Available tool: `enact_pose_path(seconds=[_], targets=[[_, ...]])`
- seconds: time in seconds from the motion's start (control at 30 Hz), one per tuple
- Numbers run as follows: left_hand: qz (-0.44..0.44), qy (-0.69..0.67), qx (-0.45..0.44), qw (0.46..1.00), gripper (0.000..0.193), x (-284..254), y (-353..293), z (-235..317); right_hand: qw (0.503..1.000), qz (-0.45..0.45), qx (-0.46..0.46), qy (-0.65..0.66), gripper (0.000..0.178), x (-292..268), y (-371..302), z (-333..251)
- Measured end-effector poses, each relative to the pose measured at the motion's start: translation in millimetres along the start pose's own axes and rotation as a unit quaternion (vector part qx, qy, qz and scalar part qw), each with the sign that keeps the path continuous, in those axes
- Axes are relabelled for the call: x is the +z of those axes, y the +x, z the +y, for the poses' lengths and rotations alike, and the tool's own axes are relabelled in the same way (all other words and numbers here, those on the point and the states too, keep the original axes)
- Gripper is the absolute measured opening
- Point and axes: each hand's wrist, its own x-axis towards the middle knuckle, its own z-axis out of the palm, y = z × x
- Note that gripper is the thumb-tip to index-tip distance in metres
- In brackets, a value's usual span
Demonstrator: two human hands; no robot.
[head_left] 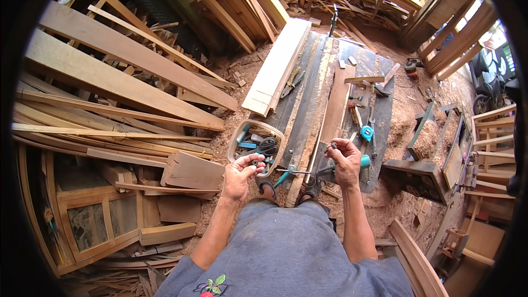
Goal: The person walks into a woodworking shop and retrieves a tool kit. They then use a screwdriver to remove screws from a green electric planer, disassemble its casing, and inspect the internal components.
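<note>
My left hand (237,178) is closed in a pinch on a small dark round piece (254,163), just in front of a cream plastic tub (234,142). Scissors with black handles (268,146) and other tools fill that tub. Across the bench, my right hand (346,165) pinches another small dark piece (334,145) between thumb and fingertips. Both pieces look like metal, but are too small to name. Between the hands, a clamp with a sliding bar handle (292,171) sits at the near end of the workbench (308,93). A turquoise tape measure (367,132) lies beyond my right hand.
Pliers (291,82) and a pale board (280,63) lie along the bench's left side. A hammer (365,80) and a wrench (372,118) rest at its right. Long planks (126,77) are stacked left. A dusty machine frame (434,154) stands right, among wood shavings (404,187).
</note>
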Motion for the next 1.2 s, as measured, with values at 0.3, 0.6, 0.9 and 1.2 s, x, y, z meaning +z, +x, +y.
enact_pose_path(seconds=[0.3,0.6,0.9,1.2], targets=[[-0.101,0.011,-0.05,0.994,0.027,48.1,-4.0,17.2,0.998,-0.026,0.002,0.058,0.028,12.0,-30.0,-34.3],[-0.179,0.015,-0.098,0.979,0.03,85.0,-5.6,15.6,0.999,-0.006,0.028,0.034,0.028,17.9,-46.4,-33.1],[-0.194,-0.023,-0.131,0.972,0.027,87.7,-6.9,9.6,0.992,-0.055,-0.052,-0.104,0.025,47.1,-73.8,-53.5],[-0.183,0.127,-0.035,0.974,0.022,88.8,-9.9,10.7,0.96,-0.084,-0.124,-0.236,0.022,56.2,-78.9,-39.5]])
